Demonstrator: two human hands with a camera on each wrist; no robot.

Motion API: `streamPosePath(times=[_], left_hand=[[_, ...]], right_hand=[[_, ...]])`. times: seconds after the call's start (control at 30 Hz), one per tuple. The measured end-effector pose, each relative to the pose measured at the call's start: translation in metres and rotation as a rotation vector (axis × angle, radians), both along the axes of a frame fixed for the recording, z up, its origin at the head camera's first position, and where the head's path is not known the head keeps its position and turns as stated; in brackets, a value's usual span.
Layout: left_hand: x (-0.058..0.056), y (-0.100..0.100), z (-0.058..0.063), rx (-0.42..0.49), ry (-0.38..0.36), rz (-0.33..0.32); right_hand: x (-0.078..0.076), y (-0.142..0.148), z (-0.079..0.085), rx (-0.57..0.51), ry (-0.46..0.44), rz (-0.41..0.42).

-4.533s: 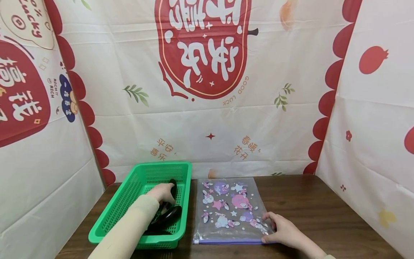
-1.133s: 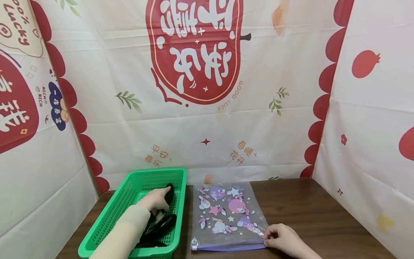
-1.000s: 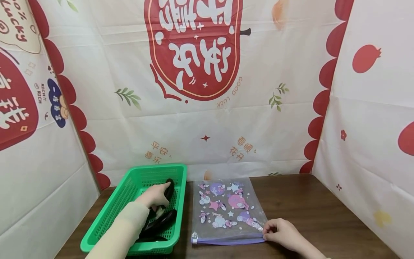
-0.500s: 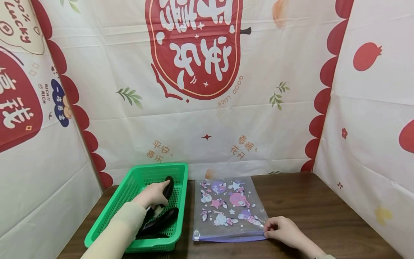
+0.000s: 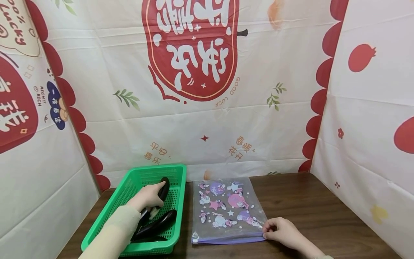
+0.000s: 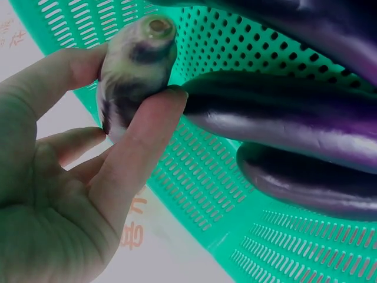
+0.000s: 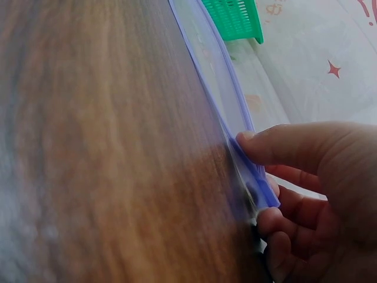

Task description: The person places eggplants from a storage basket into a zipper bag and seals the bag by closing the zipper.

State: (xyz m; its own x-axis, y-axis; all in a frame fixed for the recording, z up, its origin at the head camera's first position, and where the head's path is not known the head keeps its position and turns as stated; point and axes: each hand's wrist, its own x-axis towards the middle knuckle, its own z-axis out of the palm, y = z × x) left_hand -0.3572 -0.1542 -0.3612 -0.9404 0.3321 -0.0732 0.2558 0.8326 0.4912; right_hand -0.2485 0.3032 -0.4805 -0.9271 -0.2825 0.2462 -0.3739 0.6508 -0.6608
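In the head view my left hand is inside the green basket, gripping a dark eggplant. The left wrist view shows thumb and fingers round this eggplant, its pale, mottled stem end toward the camera. Beside it lie more glossy purple eggplants, one of them curved. My right hand pinches the near right corner of a clear zip bag printed with pink and purple figures. In the right wrist view the thumb presses the bag's purple zip strip, whose two edges stand apart.
The bag lies flat on a dark wooden table, right of the basket. A white slider sits at the zip's left end. Printed white cloth hangs behind the table and along both sides.
My left hand has drawn slightly left with the eggplant inside the basket. My right fingers, spread over the bag's corner in the oldest frame, now pinch its zip edge.
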Motion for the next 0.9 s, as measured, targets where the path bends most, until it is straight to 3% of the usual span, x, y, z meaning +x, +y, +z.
streamPosePath(times=[0.23, 0.5, 0.9], left_hand=[[0.0048, -0.0053, -0.0039, -0.004, 0.005, 0.004], [0.0034, -0.0079, 0.0033, -0.005, 0.018, 0.012], [0.0049, -0.0068, 0.0010, -0.003, 0.034, 0.017]], right_hand=[[0.0057, 0.0008, -0.0023, -0.004, -0.013, 0.000], [0.0020, -0.0019, 0.0027, 0.002, 0.028, -0.013], [0.0014, -0.0006, -0.0001, 0.010, 0.025, -0.014]])
